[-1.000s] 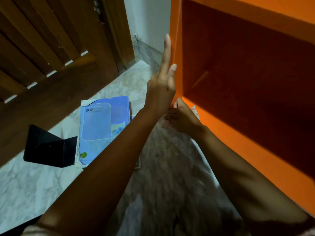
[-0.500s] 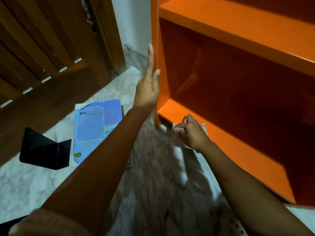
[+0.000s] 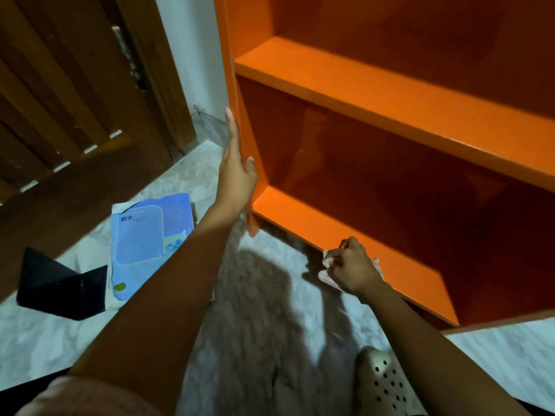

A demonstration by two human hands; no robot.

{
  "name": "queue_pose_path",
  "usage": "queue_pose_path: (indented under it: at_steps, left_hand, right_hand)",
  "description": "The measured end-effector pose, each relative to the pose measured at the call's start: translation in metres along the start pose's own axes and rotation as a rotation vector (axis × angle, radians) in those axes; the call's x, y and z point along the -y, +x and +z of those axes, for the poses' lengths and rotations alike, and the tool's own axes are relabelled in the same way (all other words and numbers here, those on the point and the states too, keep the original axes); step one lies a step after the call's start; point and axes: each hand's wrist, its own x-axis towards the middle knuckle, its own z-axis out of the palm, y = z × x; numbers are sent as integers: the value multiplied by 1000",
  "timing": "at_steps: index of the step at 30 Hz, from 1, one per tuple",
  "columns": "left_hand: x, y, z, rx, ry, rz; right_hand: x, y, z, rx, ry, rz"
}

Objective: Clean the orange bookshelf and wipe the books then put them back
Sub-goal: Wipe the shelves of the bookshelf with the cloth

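Observation:
The orange bookshelf [image 3: 375, 94] fills the right side, its shelves bare. My left hand [image 3: 237, 172] lies flat with straight fingers against the outside of its left side panel. My right hand [image 3: 353, 267] is closed on a light patterned cloth [image 3: 326, 276] and presses it against the front edge of the bottom shelf. A stack of books with a blue cover on top [image 3: 150, 238] lies on the marble floor left of the shelf.
A black metal bookend [image 3: 60, 285] stands on the floor left of the books. A dark wooden door [image 3: 75, 100] takes up the upper left, with a white wall strip beside it. A beige perforated clog [image 3: 383, 382] shows at the bottom right.
My right hand with the cloth has slid rightward along the bottom shelf's front edge. The view has pulled back, showing more of the shelves. My left hand stays on the side panel.

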Motion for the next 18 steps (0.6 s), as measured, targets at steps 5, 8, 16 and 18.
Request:
queue_pose_path:
  at_steps: [5, 8, 16, 18]
  left_hand:
    - [-12, -16, -7, 31, 93, -98]
    - [-5, -29, -28, 124, 192, -125]
    - [88, -62, -120, 136, 334, -425]
    - [114, -74, -143, 78, 360, -512]
  right_hand:
    - [13, -2, 4, -5, -269, 119]
    - [43, 5, -4, -36, -249, 99]
    - [162, 32, 22, -35, 605, 126]
    - [186, 42, 39, 36, 752, 137]
